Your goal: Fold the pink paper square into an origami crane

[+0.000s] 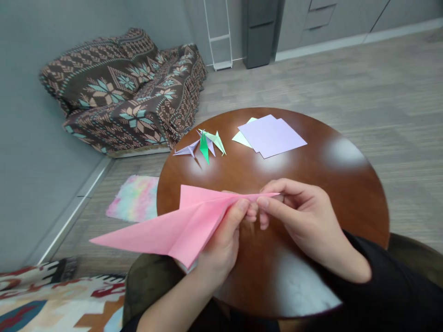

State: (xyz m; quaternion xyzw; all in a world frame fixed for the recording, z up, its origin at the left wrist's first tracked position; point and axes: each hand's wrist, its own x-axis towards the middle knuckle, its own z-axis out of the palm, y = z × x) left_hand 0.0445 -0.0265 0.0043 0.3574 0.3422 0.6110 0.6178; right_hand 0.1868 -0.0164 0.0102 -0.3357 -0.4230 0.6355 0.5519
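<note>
A pink sheet of paper (180,221), folded into a long pointed shape, is held above the near part of a round brown table (346,184). My left hand (221,244) pinches the paper from below near its right end. My right hand (304,221) grips the paper's narrow right tip between thumb and fingers. The two hands touch each other at the fold. The paper's wide left part sticks out past the table's edge.
Several small folded paper cranes (204,145) lie at the table's far left. A stack of lilac and pale green sheets (270,136) lies at the far middle. A patterned blanket-covered cushion (128,87) sits on the floor by the wall. Rugs (133,198) lie at left.
</note>
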